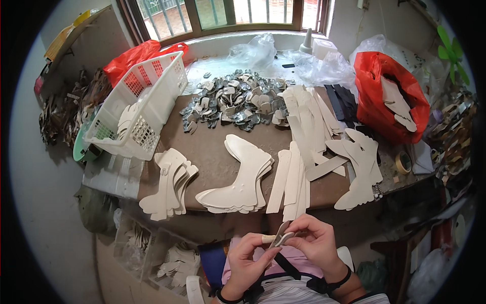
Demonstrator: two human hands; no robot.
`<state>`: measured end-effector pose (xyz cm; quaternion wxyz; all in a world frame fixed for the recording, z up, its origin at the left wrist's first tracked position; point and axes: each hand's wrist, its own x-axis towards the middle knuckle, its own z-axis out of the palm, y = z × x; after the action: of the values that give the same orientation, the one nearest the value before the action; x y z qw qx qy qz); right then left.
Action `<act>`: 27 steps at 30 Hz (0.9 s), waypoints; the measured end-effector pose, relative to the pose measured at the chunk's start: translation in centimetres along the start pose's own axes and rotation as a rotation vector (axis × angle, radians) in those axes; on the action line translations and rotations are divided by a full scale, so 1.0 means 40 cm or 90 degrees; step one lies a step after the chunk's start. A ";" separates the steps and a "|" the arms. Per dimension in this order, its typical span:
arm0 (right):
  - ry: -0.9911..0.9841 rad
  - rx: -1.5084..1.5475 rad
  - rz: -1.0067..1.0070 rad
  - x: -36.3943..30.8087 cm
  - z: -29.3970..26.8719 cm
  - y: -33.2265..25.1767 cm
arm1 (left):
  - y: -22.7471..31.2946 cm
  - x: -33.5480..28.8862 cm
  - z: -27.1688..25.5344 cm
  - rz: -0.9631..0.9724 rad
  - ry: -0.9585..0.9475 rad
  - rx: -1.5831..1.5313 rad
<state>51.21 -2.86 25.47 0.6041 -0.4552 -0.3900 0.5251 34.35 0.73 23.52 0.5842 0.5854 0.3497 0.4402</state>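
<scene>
Over my lap, just off the table's front edge, my left hand [250, 257] pinches a thin grey-brown strip [280, 232]. My right hand [316, 244] grips a small pale tab with a rounded end [286, 238], pressed against that strip. Fingers cover much of both pieces, so how they join is hidden. Ahead of my hands lie long cream strips [291, 177]. A stack of cream boot-shaped pieces [237, 177] rests to their left, and more curved cream pieces [357, 169] lie to their right. Farther left is another stack of cream cut-outs [171, 182].
Small metal-and-beige pieces [243, 99] are heaped mid-table. A white basket [144, 109] stands at the left, a red bag [367, 76] of cream pieces at the right. A tape roll [403, 162] sits near the right edge. Crates [152, 256] hold cut-outs below the table.
</scene>
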 end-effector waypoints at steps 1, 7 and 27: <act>0.003 0.021 0.028 0.002 0.004 -0.002 | -0.002 0.002 -0.001 -0.001 0.000 0.001; -0.043 0.090 0.142 0.021 0.008 -0.020 | -0.011 0.008 -0.013 0.049 0.018 0.007; -0.029 -0.550 -0.441 -0.015 0.072 -0.016 | 0.000 -0.012 -0.036 -0.063 -0.074 -0.261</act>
<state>48.56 -3.08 26.90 0.4911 -0.4954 -0.7099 0.0973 32.82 0.83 23.39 0.7308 0.4608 0.2472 0.4386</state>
